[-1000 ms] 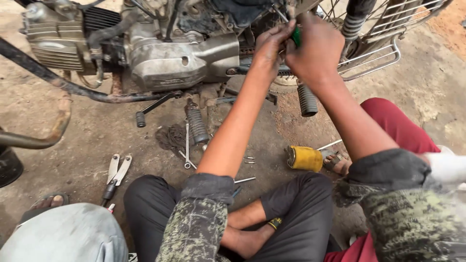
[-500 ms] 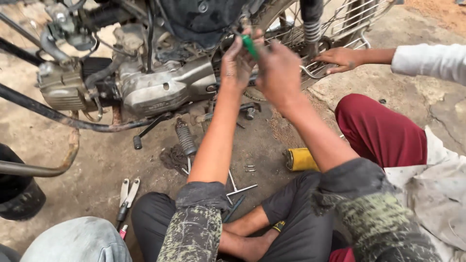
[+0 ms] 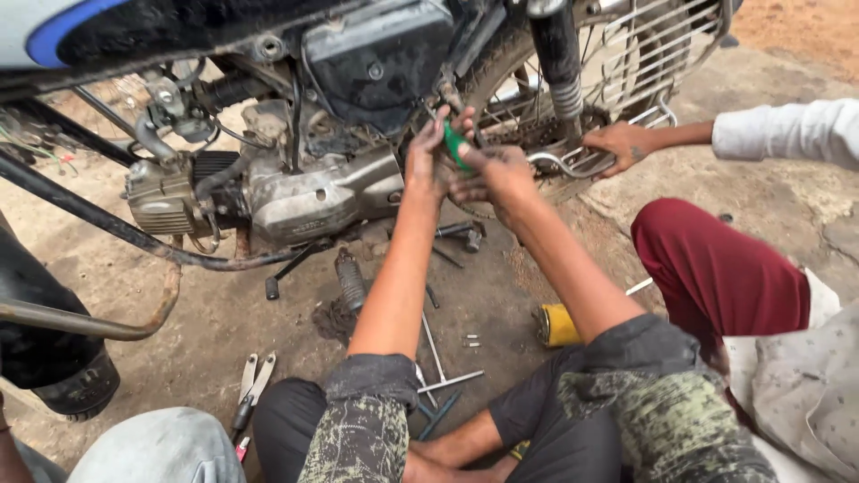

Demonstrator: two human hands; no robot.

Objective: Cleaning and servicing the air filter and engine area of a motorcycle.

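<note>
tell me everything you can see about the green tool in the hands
Only a short stretch of the green tool shows: a bright green handle, plastic by its look, slanting between both hands at the motorcycle's frame, just behind the engine. The left hand wraps it from the left and the right hand closes over its lower end. Its working tip is hidden by the fingers and the frame, so its kind cannot be told.

Soft, even daylight falls on my work, shadows stay faint, my hands (image 3: 465, 165) blur slightly, and the frame edges bend.
</note>
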